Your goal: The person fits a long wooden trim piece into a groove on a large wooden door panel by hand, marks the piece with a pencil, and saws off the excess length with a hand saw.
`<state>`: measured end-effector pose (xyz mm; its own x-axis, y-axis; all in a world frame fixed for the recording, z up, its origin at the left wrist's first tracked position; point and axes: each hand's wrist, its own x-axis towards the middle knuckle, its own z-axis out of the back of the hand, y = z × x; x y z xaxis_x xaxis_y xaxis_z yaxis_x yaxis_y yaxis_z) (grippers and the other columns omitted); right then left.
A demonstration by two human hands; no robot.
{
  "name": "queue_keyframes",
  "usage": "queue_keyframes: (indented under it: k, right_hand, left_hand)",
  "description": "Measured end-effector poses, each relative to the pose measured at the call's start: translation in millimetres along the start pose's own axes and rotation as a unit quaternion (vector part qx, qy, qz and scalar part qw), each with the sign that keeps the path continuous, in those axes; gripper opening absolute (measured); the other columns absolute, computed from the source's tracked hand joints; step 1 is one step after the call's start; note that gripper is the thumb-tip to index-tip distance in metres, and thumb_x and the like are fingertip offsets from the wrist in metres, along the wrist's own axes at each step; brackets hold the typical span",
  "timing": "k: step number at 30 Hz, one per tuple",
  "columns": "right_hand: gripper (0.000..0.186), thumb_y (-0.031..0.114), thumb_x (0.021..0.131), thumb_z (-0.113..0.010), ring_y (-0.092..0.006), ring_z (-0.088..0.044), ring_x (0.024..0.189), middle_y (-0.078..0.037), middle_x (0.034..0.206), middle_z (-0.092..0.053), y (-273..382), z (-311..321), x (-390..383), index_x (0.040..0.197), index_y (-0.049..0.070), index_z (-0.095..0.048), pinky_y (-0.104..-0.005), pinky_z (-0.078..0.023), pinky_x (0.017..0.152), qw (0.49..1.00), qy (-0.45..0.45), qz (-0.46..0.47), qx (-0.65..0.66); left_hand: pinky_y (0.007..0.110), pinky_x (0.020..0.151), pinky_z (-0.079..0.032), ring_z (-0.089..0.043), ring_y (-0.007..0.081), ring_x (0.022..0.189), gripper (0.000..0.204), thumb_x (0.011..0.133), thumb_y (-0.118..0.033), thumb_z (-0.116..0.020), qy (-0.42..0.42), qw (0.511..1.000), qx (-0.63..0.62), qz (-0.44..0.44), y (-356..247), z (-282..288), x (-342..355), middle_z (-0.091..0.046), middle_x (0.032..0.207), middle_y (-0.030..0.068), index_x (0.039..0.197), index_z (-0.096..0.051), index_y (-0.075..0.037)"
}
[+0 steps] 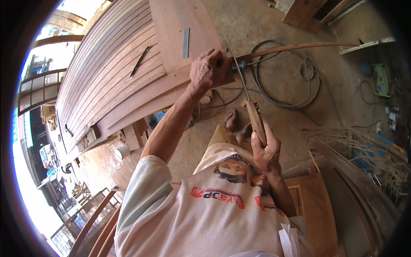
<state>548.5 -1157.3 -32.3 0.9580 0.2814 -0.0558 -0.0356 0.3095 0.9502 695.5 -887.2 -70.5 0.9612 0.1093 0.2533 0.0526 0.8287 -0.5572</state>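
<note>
In my right hand (266, 150) is the wooden handle of a handsaw (242, 79). Its thin blade, seen nearly edge-on, points up and away from me across a long, narrow wooden strip (299, 46). My left hand (206, 70) is closed at the near corner of a plywood sheet (201, 25), where the strip's left end runs in under the fingers. The blade passes just right of that hand. Whether its teeth touch the strip, I cannot tell. A metal ruler (186, 43) lies on the sheet, and a dark pencil-like stick (139, 61) rests on the boards to its left.
Long planks (115, 55) lie side by side at the left. A hose or cable (278, 103) coils on the floor (239, 25) beyond the saw. A green power-tool-like object (380, 80) and thin sticks (359, 145) are at right; wooden panels (314, 197) stand close beside me. A white tub (123, 151) sits lower left.
</note>
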Motion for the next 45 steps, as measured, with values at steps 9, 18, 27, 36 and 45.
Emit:
queue_keyframes:
  k: [9, 18, 27, 36, 45]
  right_hand:
    - [0.050, 0.007, 0.104, -0.059, -0.0339, -0.076, 0.109, -0.023, 0.124, -0.073, 4.0, -3.3, 18.0, 0.152, -0.003, -0.052, -0.0419, -0.060, 0.089, 1.000, 0.007, 0.007, -0.008]
    - [0.048, 0.008, 0.102, -0.063, -0.0414, -0.076, 0.109, -0.028, 0.121, -0.073, -1.8, -24.6, 58.9, 0.148, -0.004, -0.055, -0.0444, -0.061, 0.088, 0.999, -0.024, 0.034, -0.006]
    - [0.046, 0.006, 0.102, -0.064, -0.0380, -0.077, 0.105, -0.026, 0.114, -0.075, 1.6, -14.8, 45.3, 0.145, -0.005, -0.057, -0.0438, -0.061, 0.082, 1.000, -0.012, -0.012, -0.021]
    - [0.044, 0.004, 0.101, -0.064, -0.0358, -0.078, 0.108, -0.023, 0.115, -0.077, -2.3, -2.6, 12.2, 0.144, -0.004, -0.060, -0.0404, -0.062, 0.088, 0.997, -0.050, 0.055, -0.034]
    - [0.045, 0.006, 0.100, -0.067, -0.0401, -0.077, 0.105, -0.026, 0.115, -0.076, -4.6, -26.3, 60.9, 0.144, -0.001, -0.059, -0.0435, -0.063, 0.083, 0.998, -0.050, 0.030, -0.011]
  left_hand:
    - [0.048, 0.069, -0.056, -0.070, 0.0395, 0.081, 0.026, 0.093, -0.031, -0.073, -0.020, 1.000, 0.015, -0.008, 3.1, -6.5, 0.6, -0.069, 0.087, 0.0151, 0.084, -0.067, -0.007]
    - [0.048, 0.070, -0.056, -0.070, 0.0385, 0.083, 0.024, 0.090, -0.028, -0.075, -0.016, 0.999, 0.034, -0.005, 1.8, -7.2, 2.2, -0.069, 0.086, 0.0145, 0.083, -0.066, -0.006]
    - [0.048, 0.067, -0.053, -0.069, 0.0387, 0.075, 0.030, 0.091, -0.032, -0.076, -0.006, 1.000, 0.019, -0.003, -0.3, -9.8, 0.5, -0.067, 0.081, 0.0153, 0.082, -0.064, -0.006]
    - [0.049, 0.069, -0.052, -0.068, 0.0409, 0.080, 0.034, 0.095, -0.034, -0.071, -0.021, 0.999, 0.025, -0.012, 4.1, -10.6, -2.2, -0.067, 0.084, 0.0165, 0.081, -0.062, -0.004]
    - [0.053, 0.074, -0.054, -0.069, 0.0443, 0.085, 0.034, 0.100, -0.036, -0.066, -0.016, 0.993, 0.094, 0.072, 4.8, -16.0, 4.8, -0.068, 0.087, 0.0184, 0.085, -0.067, -0.006]
